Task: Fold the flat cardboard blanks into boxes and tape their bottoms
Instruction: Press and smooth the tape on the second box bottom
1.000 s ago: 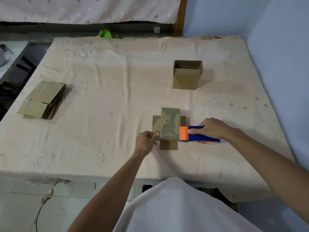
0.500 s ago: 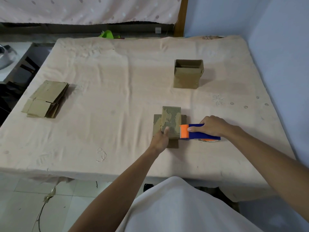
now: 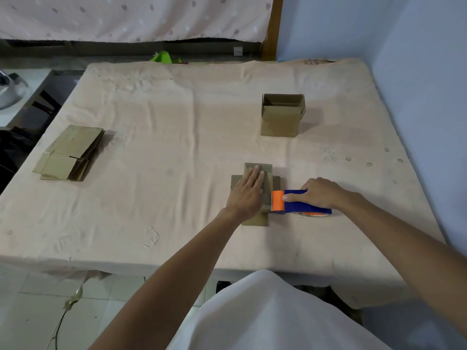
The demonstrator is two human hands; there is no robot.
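Cardboard is seen in three places on a table draped in a pale peach cloth point(image 3: 156, 152). Near the front edge, slightly right of centre, an upturned box point(image 3: 265, 193) is pressed down by the left hand point(image 3: 249, 192), which is laid flat on its bottom, palm down, fingers straight and held together, pointing away from the body. Nothing is gripped by this hand; the box is only covered and weighted by it. Flaps of the box are seen jutting out on the left, on the right and toward the person from under the palm.

Touching the right edge of the box, a tape dispenser point(image 3: 300, 202) with an orange head and a blue body is laid on the cloth. It is grasped from above by the right hand point(image 3: 321, 192), the fingers curled over the blue body and the thumb stretched along its near side toward the orange head. The orange head is set against the box, just beside the left hand.

Farther back and a little to the right, well apart from both hands, a finished box point(image 3: 281, 116) is stood upright with its top open. At the table's left side, a stack of flat blanks point(image 3: 69, 154) is left lying, far from either hand.
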